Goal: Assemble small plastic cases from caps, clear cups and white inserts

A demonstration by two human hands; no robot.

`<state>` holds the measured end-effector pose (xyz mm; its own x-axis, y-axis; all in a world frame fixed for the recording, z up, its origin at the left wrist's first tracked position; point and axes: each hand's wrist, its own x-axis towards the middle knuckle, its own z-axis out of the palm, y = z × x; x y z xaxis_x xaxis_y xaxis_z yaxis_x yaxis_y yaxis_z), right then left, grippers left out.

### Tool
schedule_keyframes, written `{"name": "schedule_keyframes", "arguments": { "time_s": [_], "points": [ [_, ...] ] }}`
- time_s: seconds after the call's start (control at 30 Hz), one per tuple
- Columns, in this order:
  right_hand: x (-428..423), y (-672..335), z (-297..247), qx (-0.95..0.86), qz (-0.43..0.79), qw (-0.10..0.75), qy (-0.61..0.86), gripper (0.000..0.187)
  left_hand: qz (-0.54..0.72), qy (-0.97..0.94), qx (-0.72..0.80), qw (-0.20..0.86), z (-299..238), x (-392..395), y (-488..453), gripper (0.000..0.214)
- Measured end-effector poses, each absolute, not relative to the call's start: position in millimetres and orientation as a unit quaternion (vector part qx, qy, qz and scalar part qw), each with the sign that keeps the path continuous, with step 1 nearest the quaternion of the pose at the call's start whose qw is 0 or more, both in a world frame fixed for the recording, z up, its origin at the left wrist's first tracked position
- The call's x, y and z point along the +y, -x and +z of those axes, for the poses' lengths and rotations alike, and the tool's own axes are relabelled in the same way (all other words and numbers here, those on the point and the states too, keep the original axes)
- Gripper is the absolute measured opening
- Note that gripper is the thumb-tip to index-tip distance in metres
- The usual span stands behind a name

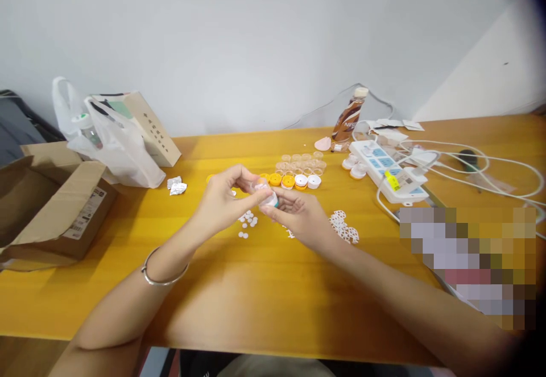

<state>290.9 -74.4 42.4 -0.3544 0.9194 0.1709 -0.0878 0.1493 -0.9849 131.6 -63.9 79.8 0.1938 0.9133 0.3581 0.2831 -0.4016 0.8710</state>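
Above the middle of the table, my left hand (pixel 228 195) and my right hand (pixel 301 218) meet around a small round case (pixel 270 198). It has a clear part on the left and a white part with a teal edge on the right. My left fingers pinch the clear side; the right fingers close on the teal-edged side. Much of the case is hidden by the fingers. Behind it stands a row of orange and white round caps (pixel 301 181), and farther back several clear round covers (pixel 301 165). Small white discs (pixel 248 218) lie scattered below my left hand.
White lattice-like pieces (pixel 343 227) are heaped right of my right hand. A power strip (pixel 386 172) with white cables and a brown drink bottle (pixel 350 115) occupy the right. On the left are a cardboard box (pixel 91 212), a white plastic bag (pixel 128 161) and crumpled foil (pixel 176 186).
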Motion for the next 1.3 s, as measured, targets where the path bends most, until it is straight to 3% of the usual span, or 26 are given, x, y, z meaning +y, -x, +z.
{"name": "schedule_keyframes", "arguments": {
  "time_s": [0.2, 0.3, 0.47, 0.57, 0.67, 0.87, 0.97, 1.13, 1.3],
  "points": [
    [-75.0, -293.9, 43.8, -0.616, 0.565, 0.444, 0.324, 0.019, 0.469, -0.68, 0.394, 0.403, 81.4, -63.7, -129.5, 0.02],
    [-77.0, -297.4, 49.6, -0.589, 0.627, 0.409, 0.305, 0.012, 0.432, -0.678, 0.339, 0.489, 82.7, -57.6, -121.7, 0.021],
    [-79.8, -300.3, 55.7, -0.545, 0.699, 0.391, 0.249, 0.016, 0.378, -0.631, 0.185, 0.652, 76.5, -55.8, -121.0, 0.031],
    [-77.5, -300.1, 54.9, -0.548, 0.676, 0.417, 0.263, 0.013, 0.396, -0.647, 0.168, 0.63, 71.3, -57.0, -127.6, 0.042],
    [-74.4, -299.2, 49.8, -0.542, 0.675, 0.418, 0.276, 0.01, 0.447, -0.648, 0.219, 0.577, 69.3, -56.7, -130.7, 0.038],
    [-72.2, -298.1, 39.3, -0.515, 0.716, 0.399, 0.251, 0.013, 0.356, -0.652, 0.196, 0.64, 70.8, -50.7, -121.9, 0.048],
    [-71.3, -299.0, 38.9, -0.518, 0.706, 0.413, 0.25, 0.012, 0.4, -0.674, 0.234, 0.576, 70.1, -47.5, -118.2, 0.043],
    [-70.7, -300.9, 37.7, -0.526, 0.705, 0.407, 0.245, 0.011, 0.343, -0.674, 0.213, 0.618, 74.8, -47.2, -115.1, 0.04],
    [-69.9, -301.5, 36.2, -0.523, 0.699, 0.413, 0.26, 0.01, 0.406, -0.703, 0.266, 0.52, 75.4, -50.5, -118.6, 0.031]
  ]
}}
